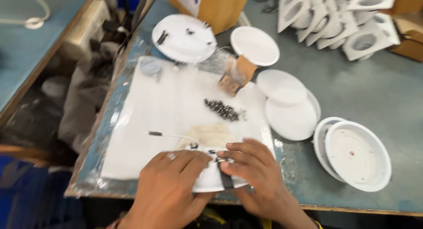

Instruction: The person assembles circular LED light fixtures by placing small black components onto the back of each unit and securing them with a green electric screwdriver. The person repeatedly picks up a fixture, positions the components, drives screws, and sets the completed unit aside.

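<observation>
Working over grey-blue workbench, white sheet lying on it; brown cardboard box sitting at far edge. Left hand and right hand both gripping round white lamp housing.

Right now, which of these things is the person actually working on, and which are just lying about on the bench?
In hand:
- left hand and right hand on a round white lamp
- its thin white wire
- pile of small dark screws

Lying about:
- white discs
- open lamp shell
- white packing trays
- cardboard box
</observation>
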A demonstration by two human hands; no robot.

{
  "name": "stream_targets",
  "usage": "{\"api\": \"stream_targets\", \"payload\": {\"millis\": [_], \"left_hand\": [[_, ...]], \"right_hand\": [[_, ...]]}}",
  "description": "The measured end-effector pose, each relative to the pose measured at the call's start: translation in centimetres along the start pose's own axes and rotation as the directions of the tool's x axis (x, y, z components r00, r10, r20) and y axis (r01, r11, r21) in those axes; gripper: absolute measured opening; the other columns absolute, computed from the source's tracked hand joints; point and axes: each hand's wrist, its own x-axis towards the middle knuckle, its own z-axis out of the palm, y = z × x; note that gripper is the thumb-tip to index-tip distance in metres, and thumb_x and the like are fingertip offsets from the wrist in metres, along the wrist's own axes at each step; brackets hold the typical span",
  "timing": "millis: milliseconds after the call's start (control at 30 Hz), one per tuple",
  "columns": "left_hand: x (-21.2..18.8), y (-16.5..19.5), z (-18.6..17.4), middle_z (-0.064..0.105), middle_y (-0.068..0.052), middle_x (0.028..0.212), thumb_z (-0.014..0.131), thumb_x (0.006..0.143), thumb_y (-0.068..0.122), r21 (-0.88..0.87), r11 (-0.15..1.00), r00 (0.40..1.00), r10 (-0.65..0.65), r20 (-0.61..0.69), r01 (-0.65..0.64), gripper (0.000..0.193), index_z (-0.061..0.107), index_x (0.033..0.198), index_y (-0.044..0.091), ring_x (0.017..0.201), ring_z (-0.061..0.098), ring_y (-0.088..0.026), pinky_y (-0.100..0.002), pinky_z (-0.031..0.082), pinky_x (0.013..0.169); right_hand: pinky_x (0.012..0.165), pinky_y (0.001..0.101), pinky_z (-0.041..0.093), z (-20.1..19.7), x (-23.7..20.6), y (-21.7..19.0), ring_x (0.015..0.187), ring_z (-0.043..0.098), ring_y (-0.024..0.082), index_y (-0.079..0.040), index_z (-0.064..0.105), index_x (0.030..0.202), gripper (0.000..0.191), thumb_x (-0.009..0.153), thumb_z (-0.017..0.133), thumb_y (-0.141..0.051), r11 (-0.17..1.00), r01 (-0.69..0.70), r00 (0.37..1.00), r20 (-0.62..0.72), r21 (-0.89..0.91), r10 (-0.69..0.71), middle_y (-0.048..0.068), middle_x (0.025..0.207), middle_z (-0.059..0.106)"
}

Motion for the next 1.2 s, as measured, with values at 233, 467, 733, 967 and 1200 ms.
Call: {"api": "stream_targets", "payload": {"millis": [233, 467, 733, 967, 1200], "left_hand": [[0.6, 0.6, 1.1, 0.072, -0.021, 0.112, 0.076, 0.066, 0.033, 0.081, 0.991, 0.961, 0.085, 0.263, -0.109, 0.098, 0.041, 0.155, 0.007, 0.097, 0.073, -0.036, -0.047, 0.055, 0.091], [-0.4, -0.9, 2.1, 0.074, -0.027, 0.099, 0.055, 0.099, 0.025, 0.082, 0.919, 0.914, 0.370, 0.165, -0.387, 0.058, 0.046, 0.151, 0.000, 0.097, 0.075, -0.041, -0.056, 0.057, 0.081], [-1.3, -2.2, 2.5, 0.073, -0.029, 0.104, 0.056, 0.099, 0.040, 0.059, 0.958, 0.935, 0.259, 0.242, -0.280, 0.068, 0.046, 0.154, 0.002, 0.104, 0.073, -0.041, -0.057, 0.054, 0.093], [-0.1, -2.0, 2.0, 0.070, -0.034, 0.104, 0.064, 0.091, 0.057, -0.050, 0.962, 0.914, 0.271, 0.302, -0.269, 0.090, 0.035, 0.155, 0.002, 0.102, 0.071, -0.049, -0.062, 0.053, 0.091], [0.9, -1.3, 1.0, 0.071, -0.030, 0.096, 0.071, 0.088, 0.055, -0.068, 0.964, 0.925, 0.266, 0.272, -0.257, 0.091, 0.037, 0.157, 0.006, 0.094, 0.073, -0.044, -0.057, 0.055, 0.085]], "right_hand": [[0.072, 0.0367, 0.052, -1.7, -1.3, -1.6, 0.082, 0.067, 0.023, -0.010, 0.075, 0.105, 0.044, 0.096, 0.063, -0.052, 0.993, -0.109, 0.993, -0.053, -0.035, 0.107, 0.007, 0.099, 0.076], [0.056, 0.0336, 0.042, 0.6, -2.5, 3.5, 0.060, 0.055, 0.017, -0.003, 0.065, 0.078, 0.043, 0.102, 0.060, -0.039, 0.438, -0.727, 0.684, 0.498, 0.529, 0.533, 0.004, 0.066, 0.060], [0.057, 0.0302, 0.053, 3.5, 0.3, 14.3, 0.062, 0.064, 0.013, -0.006, 0.078, 0.094, 0.030, 0.096, 0.063, -0.032, 0.568, -0.795, 0.606, 0.303, 0.211, 0.736, 0.001, 0.076, 0.075], [0.077, 0.0352, 0.056, 4.8, 0.2, 21.4, 0.088, 0.070, 0.023, -0.006, 0.076, 0.096, 0.011, 0.088, 0.071, -0.012, 0.904, -0.422, 0.872, 0.247, -0.059, 0.423, 0.007, 0.097, 0.071], [0.077, 0.0376, 0.054, 5.5, 1.1, 21.8, 0.088, 0.068, 0.023, -0.009, 0.077, 0.092, 0.010, 0.089, 0.072, -0.017, 0.902, -0.392, 0.802, 0.413, -0.181, 0.432, 0.004, 0.093, 0.070]]}}
